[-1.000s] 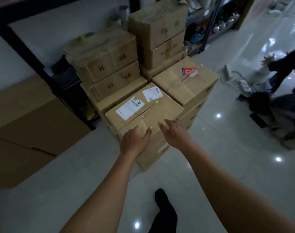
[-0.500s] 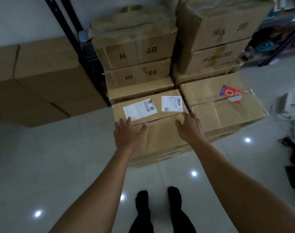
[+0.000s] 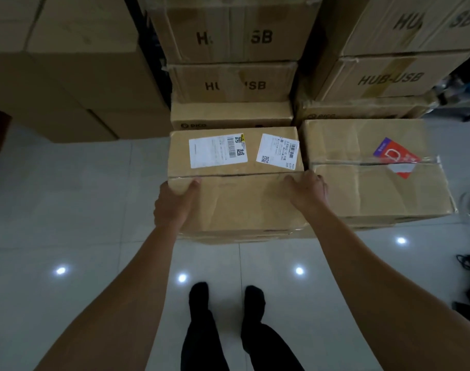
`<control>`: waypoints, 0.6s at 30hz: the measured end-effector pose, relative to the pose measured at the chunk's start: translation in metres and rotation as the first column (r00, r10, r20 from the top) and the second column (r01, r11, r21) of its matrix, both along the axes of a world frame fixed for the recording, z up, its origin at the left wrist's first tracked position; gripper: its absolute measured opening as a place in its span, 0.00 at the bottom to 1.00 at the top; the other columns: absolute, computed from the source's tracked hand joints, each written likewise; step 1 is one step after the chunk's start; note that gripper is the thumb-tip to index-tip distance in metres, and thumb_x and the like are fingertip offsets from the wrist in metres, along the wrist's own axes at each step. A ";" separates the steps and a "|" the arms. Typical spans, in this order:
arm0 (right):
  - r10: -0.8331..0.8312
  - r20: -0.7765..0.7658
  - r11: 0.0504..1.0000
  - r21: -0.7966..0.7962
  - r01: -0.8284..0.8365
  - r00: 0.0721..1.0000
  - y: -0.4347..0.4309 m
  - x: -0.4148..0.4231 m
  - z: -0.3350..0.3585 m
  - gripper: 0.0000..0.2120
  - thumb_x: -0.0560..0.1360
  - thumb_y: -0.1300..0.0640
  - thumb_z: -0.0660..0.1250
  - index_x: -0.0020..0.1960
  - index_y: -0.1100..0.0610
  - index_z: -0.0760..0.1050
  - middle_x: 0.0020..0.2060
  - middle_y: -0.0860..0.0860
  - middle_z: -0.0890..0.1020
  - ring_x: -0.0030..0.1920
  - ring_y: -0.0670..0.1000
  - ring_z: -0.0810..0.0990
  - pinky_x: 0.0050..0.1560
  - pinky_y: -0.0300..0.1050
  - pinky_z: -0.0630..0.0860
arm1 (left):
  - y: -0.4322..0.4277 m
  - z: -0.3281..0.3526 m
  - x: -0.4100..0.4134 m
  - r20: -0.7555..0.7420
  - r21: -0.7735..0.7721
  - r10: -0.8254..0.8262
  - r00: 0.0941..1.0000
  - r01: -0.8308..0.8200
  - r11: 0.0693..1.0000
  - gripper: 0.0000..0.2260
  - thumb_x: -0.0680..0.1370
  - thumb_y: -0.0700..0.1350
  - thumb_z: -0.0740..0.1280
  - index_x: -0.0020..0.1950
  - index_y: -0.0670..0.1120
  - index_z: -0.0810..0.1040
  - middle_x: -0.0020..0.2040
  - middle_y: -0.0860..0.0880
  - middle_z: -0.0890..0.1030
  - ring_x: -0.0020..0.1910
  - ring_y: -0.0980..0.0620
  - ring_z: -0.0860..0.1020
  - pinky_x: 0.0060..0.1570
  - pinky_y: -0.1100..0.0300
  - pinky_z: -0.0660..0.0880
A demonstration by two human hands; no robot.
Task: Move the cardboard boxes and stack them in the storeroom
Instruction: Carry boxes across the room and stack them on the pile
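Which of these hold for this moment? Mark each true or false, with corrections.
1. Both hands grip the box with two white labels. True: left hand, right hand.
2. The box with the red sticker lies to its left. False: to its right.
3. The boxes behind read HUB-USB. True.
4. The gripped box sits directly on the floor. False: it rests on another box.

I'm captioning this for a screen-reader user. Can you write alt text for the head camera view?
Two bare hands, left hand and right hand, grip the sides of a labelled box atop a low stack on a tiled floor. A box with a red sticker sits beside it on the right, with taller HUB-USB boxes stacked behind.
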State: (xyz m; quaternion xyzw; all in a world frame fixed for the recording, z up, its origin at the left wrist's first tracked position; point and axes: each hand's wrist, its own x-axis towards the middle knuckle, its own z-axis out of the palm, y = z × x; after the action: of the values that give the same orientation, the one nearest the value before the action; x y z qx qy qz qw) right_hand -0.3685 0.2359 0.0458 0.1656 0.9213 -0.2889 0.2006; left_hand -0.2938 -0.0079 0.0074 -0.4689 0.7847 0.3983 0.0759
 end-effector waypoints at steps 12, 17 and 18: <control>-0.020 -0.071 0.961 -0.276 0.000 0.997 -0.032 0.026 0.049 0.25 0.79 0.44 0.59 0.73 0.50 0.58 0.69 0.54 0.69 0.67 0.59 0.68 0.61 0.51 0.65 | -0.035 0.058 0.039 -0.115 0.055 0.135 0.984 -0.129 0.990 0.36 0.69 0.67 0.69 0.66 0.43 0.67 0.63 0.44 0.76 0.61 0.41 0.75 0.51 0.55 0.68; 0.013 -0.110 0.962 -0.271 -0.042 0.994 -0.081 0.049 0.080 0.27 0.79 0.43 0.59 0.74 0.51 0.56 0.69 0.56 0.69 0.67 0.60 0.69 0.62 0.53 0.66 | -0.082 0.093 0.060 -0.154 0.038 0.129 0.980 -0.124 0.992 0.37 0.70 0.68 0.68 0.67 0.44 0.66 0.63 0.44 0.76 0.61 0.41 0.75 0.52 0.55 0.69; 0.015 -0.126 0.965 -0.258 -0.047 0.992 -0.093 0.054 0.087 0.27 0.79 0.43 0.59 0.74 0.51 0.56 0.69 0.56 0.69 0.67 0.60 0.68 0.64 0.55 0.65 | -0.096 0.100 0.066 -0.156 0.020 0.114 0.981 -0.112 0.993 0.37 0.70 0.68 0.68 0.68 0.45 0.67 0.63 0.44 0.76 0.61 0.41 0.75 0.54 0.54 0.70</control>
State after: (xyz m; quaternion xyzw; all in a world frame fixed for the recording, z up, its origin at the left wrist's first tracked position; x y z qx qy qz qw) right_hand -0.3142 0.1424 0.1327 0.1052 0.8884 -0.4141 0.1681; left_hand -0.2280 -0.1034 0.1074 -0.4794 0.7580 0.4422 -0.0062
